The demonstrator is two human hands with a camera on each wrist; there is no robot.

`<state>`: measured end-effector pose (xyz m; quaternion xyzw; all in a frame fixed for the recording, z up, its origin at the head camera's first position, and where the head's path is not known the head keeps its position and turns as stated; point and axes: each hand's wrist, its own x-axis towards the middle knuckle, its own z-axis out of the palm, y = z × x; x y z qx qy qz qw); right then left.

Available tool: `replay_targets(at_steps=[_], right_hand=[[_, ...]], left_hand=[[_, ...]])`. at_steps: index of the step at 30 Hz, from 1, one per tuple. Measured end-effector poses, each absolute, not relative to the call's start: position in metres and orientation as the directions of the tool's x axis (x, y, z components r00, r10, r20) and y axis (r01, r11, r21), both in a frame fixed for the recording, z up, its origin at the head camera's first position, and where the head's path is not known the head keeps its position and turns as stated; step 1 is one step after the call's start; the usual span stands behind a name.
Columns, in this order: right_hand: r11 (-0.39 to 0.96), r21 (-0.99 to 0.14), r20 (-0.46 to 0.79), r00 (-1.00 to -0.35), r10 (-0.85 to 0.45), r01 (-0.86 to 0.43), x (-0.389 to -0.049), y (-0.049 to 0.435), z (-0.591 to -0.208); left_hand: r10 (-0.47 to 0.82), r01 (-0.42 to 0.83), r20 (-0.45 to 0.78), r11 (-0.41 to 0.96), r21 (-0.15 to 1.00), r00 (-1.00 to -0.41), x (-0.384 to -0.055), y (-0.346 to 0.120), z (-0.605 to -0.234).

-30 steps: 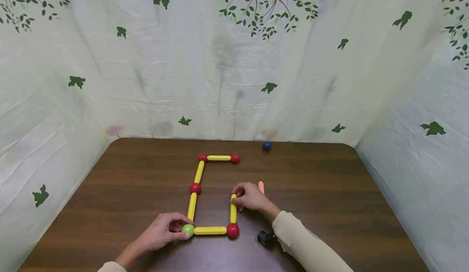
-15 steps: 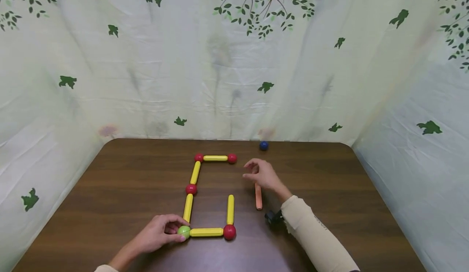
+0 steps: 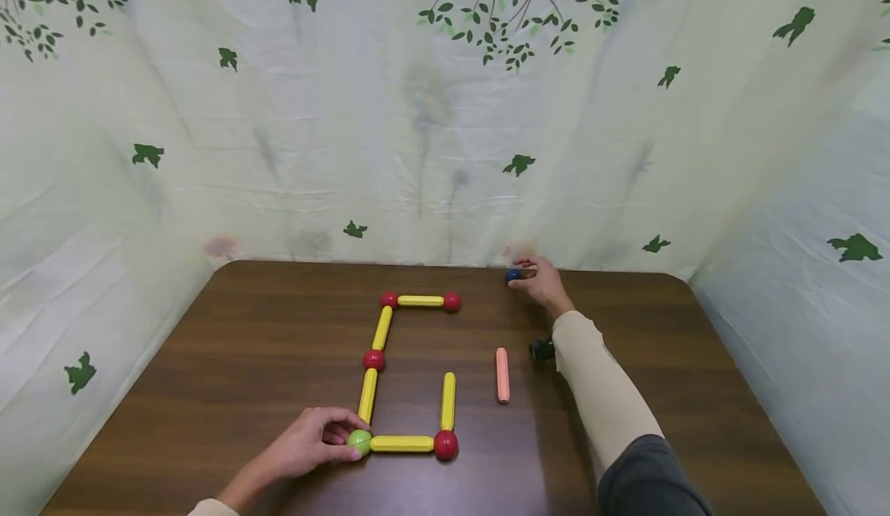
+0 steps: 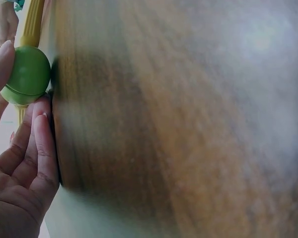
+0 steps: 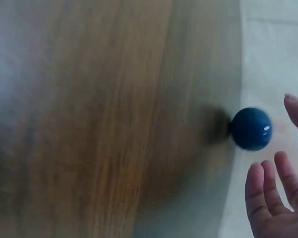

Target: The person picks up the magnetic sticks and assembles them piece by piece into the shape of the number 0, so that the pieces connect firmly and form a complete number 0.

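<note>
My left hand (image 3: 309, 443) holds a green ball (image 3: 359, 443) between thumb and fingers at the near left corner of a figure. Yellow sticks, such as the near stick (image 3: 402, 444), join the green ball to red balls, among them the near right red ball (image 3: 446, 445). One upright yellow stick (image 3: 448, 402) has a free far end. At the table's far edge my right hand (image 3: 545, 284) spreads its thumb and fingers about a blue ball (image 3: 513, 275). In the right wrist view a gap shows between the fingertips and the blue ball (image 5: 251, 129).
A pink stick (image 3: 503, 375) lies to the right of the figure on the brown wooden table (image 3: 278, 346). A black wrist camera (image 3: 542, 351) hangs at the right sleeve. Leaf-printed cloth (image 3: 334, 130) surrounds the table's back and sides.
My right hand has let go of the upright yellow stick and moved away, to the right, up to the blue ball. The left hand has stayed on the green ball.
</note>
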<state>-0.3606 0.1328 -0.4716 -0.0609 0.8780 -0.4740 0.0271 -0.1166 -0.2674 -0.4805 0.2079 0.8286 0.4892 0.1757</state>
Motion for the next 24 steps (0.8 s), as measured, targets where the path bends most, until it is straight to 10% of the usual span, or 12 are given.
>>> replay_targets(at_steps=[24], right_hand=[[0.469, -0.882, -0.022, -0.994, -0.108, -0.032, -0.371, 0.13, -0.497]], left_hand=[[0.511, 0.206, -0.049, 0.431, 0.879, -0.858, -0.113, -0.269, -0.48]])
